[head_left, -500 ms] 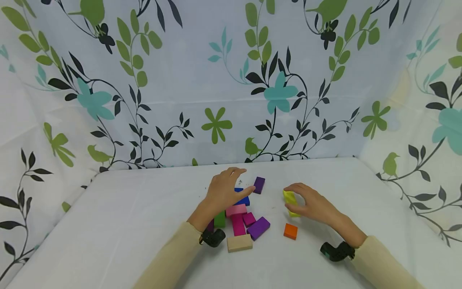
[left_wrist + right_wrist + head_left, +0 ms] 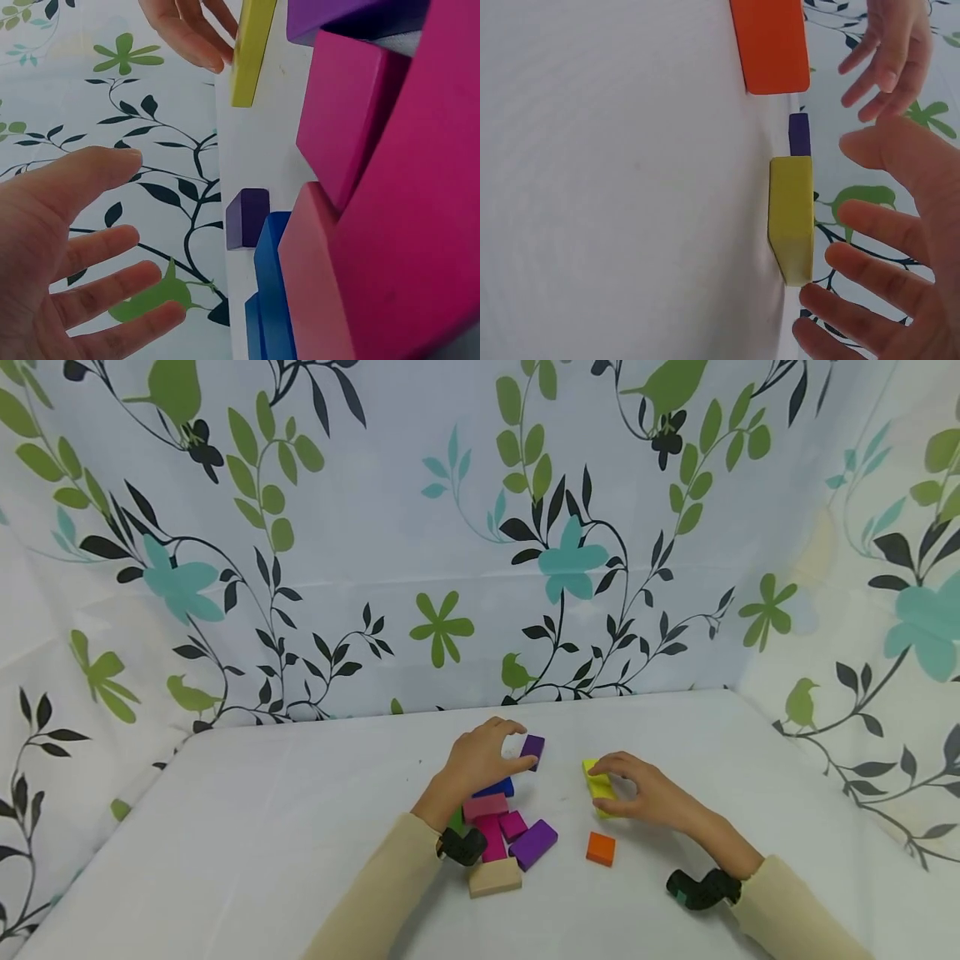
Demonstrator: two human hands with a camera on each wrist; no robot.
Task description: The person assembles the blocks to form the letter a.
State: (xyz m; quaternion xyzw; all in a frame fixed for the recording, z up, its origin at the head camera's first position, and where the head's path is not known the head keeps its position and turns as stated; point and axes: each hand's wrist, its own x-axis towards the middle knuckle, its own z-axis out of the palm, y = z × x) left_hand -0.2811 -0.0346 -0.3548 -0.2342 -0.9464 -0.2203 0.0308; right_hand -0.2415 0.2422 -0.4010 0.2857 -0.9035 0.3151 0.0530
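Observation:
In the head view my left hand (image 2: 480, 760) hovers over the far end of a group of wooden blocks, thumb and fingers parted around the dark purple block (image 2: 533, 748). The left wrist view has that hand's fingers (image 2: 112, 296) spread, holding nothing, with the purple block apart from them. On the right, my right hand (image 2: 651, 789) is over a yellow block (image 2: 600, 789) lying on the table. Its fingers (image 2: 877, 270) are loosely bent in the right wrist view, with no grip on the yellow block; whether a fingertip touches it, I cannot tell.
Beneath and in front of my left hand lie blue (image 2: 497, 788), pink (image 2: 486, 807), magenta (image 2: 491, 838), green (image 2: 456, 820), purple (image 2: 534, 845) and natural wood (image 2: 495, 878) blocks. An orange block (image 2: 601, 849) sits nearer me. A patterned cloth (image 2: 337, 568) hangs behind the white table (image 2: 262, 835).
My left hand has moved right, closer to the dark purple block, and uncovered less of the green one. The right hand stays by the yellow block. The head view has shifted slightly.

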